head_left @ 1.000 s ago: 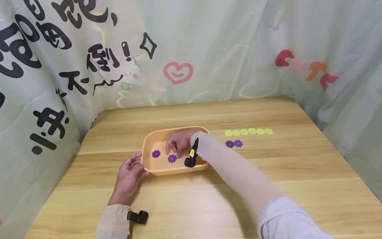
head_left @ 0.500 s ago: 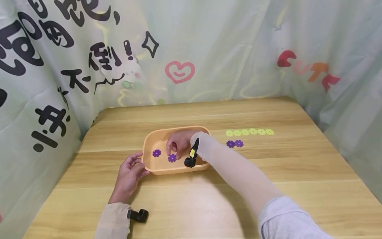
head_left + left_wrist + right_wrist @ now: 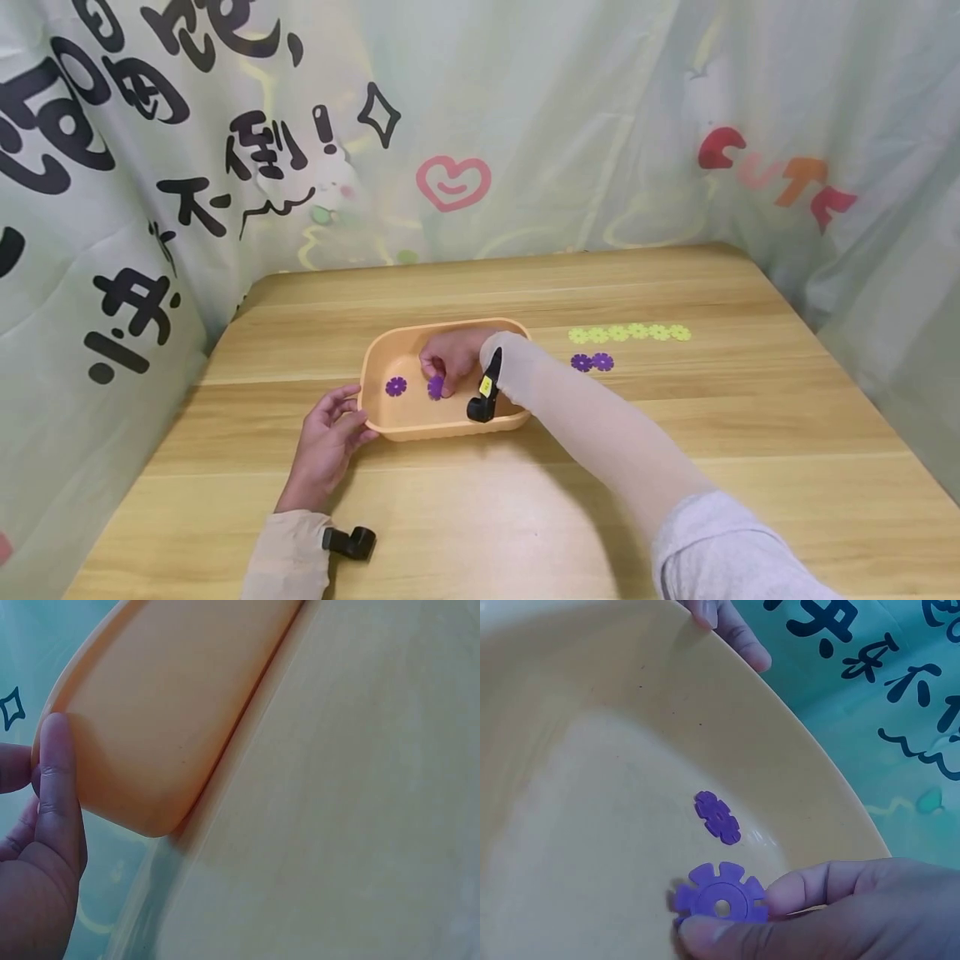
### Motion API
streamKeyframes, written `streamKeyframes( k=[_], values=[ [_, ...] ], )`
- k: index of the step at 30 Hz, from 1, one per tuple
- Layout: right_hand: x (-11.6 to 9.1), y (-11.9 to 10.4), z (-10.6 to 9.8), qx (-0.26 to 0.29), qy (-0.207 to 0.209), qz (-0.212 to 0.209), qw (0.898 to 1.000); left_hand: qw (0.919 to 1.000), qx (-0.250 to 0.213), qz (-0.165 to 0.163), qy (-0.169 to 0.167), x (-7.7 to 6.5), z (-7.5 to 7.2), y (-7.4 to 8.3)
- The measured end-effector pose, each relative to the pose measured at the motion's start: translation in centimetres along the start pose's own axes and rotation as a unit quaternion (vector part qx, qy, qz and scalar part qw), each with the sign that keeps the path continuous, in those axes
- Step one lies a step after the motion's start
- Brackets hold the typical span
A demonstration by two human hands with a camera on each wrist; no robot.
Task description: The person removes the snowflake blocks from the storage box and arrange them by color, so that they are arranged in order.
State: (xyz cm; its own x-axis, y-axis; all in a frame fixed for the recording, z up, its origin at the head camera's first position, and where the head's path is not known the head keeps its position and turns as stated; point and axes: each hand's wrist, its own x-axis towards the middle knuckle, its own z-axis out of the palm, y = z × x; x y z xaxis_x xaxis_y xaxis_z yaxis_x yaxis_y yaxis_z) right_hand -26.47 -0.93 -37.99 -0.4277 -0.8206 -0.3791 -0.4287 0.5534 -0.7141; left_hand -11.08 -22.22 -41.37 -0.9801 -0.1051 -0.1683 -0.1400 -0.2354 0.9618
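My left hand (image 3: 326, 446) grips the left rim of an orange plastic basin (image 3: 442, 429), thumb on the near side and fingers round the edge, as the left wrist view also shows. Inside the basin, my right hand (image 3: 457, 354) pinches a purple snowflake disc (image 3: 720, 892) between thumb and forefinger, its slotted edge tilted up from the floor. Another purple disc (image 3: 396, 386) lies flat to the left on the basin floor. On the table right of the basin, two purple discs (image 3: 592, 362) are joined side by side.
A straight row of several yellow discs (image 3: 628, 333) lies behind the joined purple pair. The wooden table (image 3: 480, 517) runs back to a printed curtain (image 3: 555, 125), which also hangs at both sides.
My right thumb and forefinger have closed on the purple disc, which lay flat before and is now tilted up. The left hand keeps its grip on the basin.
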Motion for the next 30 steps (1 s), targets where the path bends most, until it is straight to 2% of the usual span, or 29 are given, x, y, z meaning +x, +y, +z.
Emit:
streamKeyframes(
  k=[4,9,17,24,30],
  values=[
    [-0.1,0.0,-0.3,-0.035,0.012,0.001,0.999,1.0,0.001,-0.001,0.001,0.0,0.0,0.1],
    [-0.4,0.0,-0.9,-0.028,0.02,0.004,0.999,1.0,0.007,0.0,0.001,0.0,-0.1,0.2],
    [-1.7,0.2,-1.9,-0.084,0.033,-0.02,0.996,1.0,0.008,0.0,0.004,0.0,-0.2,0.2],
    [-3.2,0.8,-2.2,-0.108,0.053,-0.046,0.992,1.0,0.004,-0.002,0.005,-0.1,-0.1,0.1],
    [-4.4,1.4,-2.4,-0.11,0.07,-0.027,0.991,1.0,0.008,-0.003,0.003,-0.1,0.0,-0.1]
  ],
)
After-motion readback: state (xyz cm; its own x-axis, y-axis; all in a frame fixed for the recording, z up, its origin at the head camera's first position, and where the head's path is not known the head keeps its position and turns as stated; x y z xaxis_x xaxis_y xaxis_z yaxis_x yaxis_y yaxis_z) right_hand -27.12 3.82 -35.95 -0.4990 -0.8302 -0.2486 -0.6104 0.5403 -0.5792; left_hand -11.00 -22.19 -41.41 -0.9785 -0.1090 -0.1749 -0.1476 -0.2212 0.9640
